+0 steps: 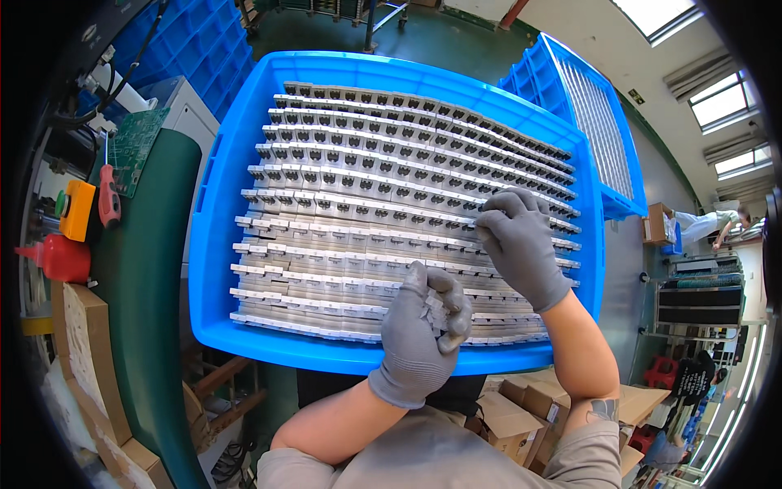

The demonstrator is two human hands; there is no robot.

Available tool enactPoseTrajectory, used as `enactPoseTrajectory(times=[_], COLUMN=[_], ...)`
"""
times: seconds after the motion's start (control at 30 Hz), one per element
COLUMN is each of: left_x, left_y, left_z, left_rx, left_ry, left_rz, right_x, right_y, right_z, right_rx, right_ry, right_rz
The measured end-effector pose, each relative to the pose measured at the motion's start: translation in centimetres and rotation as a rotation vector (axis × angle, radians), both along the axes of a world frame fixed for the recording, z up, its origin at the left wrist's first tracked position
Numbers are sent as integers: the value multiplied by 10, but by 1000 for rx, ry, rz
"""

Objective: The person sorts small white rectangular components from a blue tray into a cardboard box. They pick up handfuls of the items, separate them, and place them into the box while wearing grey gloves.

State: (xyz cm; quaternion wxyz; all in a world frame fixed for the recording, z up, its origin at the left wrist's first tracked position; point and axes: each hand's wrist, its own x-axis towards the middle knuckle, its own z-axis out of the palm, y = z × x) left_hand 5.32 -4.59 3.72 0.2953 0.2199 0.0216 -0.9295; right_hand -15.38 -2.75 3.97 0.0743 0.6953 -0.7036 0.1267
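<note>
My left hand [411,346], in a grey glove, is cupped around a small heap of translucent white plastic pieces [437,313]. It hangs over the near rows in a large blue crate [208,269]. Long rows of slim white modules [342,161] fill that crate; the far rows show black parts along their faces, while the near rows look plain and pale. My right hand [523,248], gloved too, is over the right half of the rows. Its fingers are bent and pressed together, with the fingertips down at a module in a middle row. Anything pinched there is hidden.
Another blue crate [562,90] of similar rows stands beyond at the right. Blue crates [183,49] are stacked far left. A green-topped bench [151,269] on the left holds a screwdriver [108,196], a circuit board [138,147] and a red bottle [63,259]. Cardboard boxes [505,424] lie below.
</note>
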Motion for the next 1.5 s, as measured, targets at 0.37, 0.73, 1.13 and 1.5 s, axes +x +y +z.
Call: enactPoseTrajectory(times=[0.37, 0.73, 1.13, 1.5], left_x=[2, -5, -3, 0], left_y=[0, 4, 5, 7], left_z=[-4, -3, -12, -18], left_rx=[27, -64, -411, -1081], left_ry=[69, 9, -108, -602], left_rz=[17, 118, 86, -89], right_x=[7, 64, 61, 64], right_y=[8, 33, 37, 25], right_z=[15, 70, 59, 55], right_rx=[-102, 69, -1, -129], right_ry=[-123, -286, -191, -153], right_rz=[24, 287, 280, 343])
